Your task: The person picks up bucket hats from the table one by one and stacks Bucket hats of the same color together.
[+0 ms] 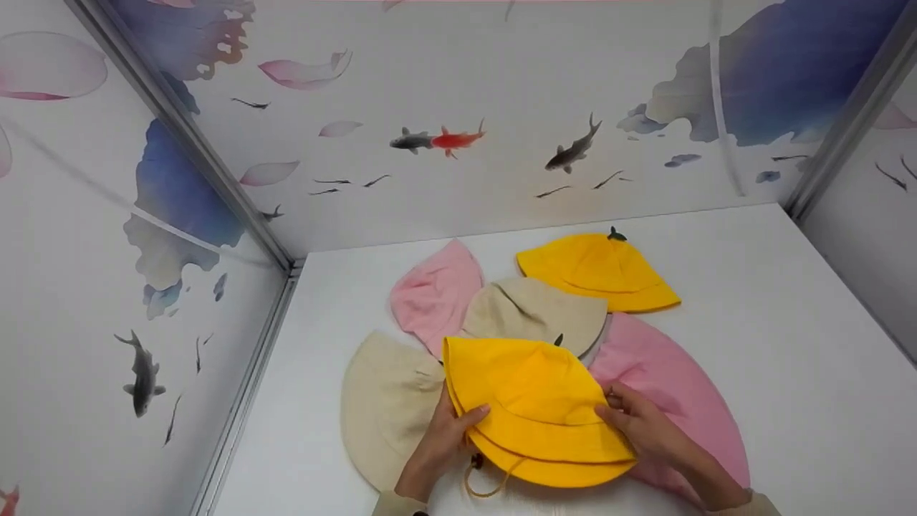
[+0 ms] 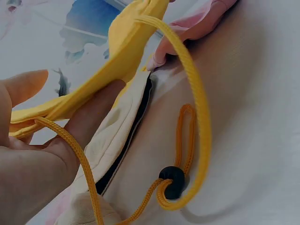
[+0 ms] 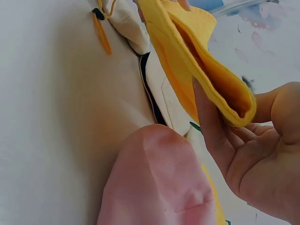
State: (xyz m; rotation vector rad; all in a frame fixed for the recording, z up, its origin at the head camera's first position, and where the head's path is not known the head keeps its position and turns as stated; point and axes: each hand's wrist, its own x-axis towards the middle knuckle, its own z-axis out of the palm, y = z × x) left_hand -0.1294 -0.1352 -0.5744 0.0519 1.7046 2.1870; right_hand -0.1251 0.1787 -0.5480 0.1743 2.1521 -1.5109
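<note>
- So, the left hand [image 1: 450, 430] and right hand [image 1: 645, 428] are pinching the yellow hat [image 1: 541, 398] between them.
- Looks like they're folding it flat; next move's probably calling for minding the cord [image 2: 200, 103] dangling below the left grip.

Room for a hand is left on the table [image 1: 809, 344] in a strip between the large pink hat [image 1: 688, 387] and the right wall [image 1: 888, 229], and in another between the left cream hat [image 1: 387, 408] and the left wall [image 1: 71, 251]. The centre is blocked: the middle cream hat [image 1: 526, 304] is hemmed in by the small pink hat [image 1: 437, 294], the rear yellow hat [image 1: 587, 272] and the large pink one. From the front, access is barred by the front yellow hat [image 1: 530, 408], gripped by the left hand [image 1: 440, 437] and right hand [image 1: 648, 430]; beneath it, the way is crossed by a looped cord [image 2: 202, 117]
</note>
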